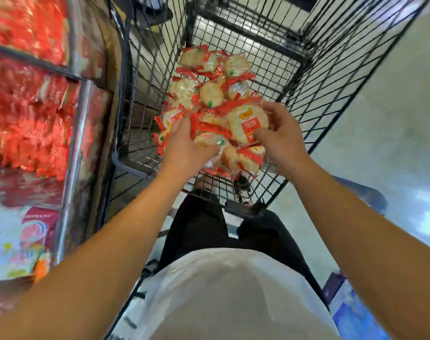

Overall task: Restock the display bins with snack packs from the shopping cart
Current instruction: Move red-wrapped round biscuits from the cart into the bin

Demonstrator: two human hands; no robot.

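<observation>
A heap of clear snack packs [210, 94] with red edges and round pale crackers lies in the black wire shopping cart [314, 77]. Both my hands are down in the near end of the heap. My left hand [187, 143] grips a bunch of packs, fingers curled over them and thumb underneath. My right hand [280, 136] holds a large cracker pack [246, 123] with an orange label, thumb on its front and fingers round its far edge. The display bins [37, 114] on the left are full of blurred red packs.
Metal dividers [72, 153] separate the bins at the left. A lower bin holds white and pink packages [34, 231]. Pale floor [381, 119] runs along the right of the cart. My black trousers and white shirt fill the bottom centre, close against the cart's near rim.
</observation>
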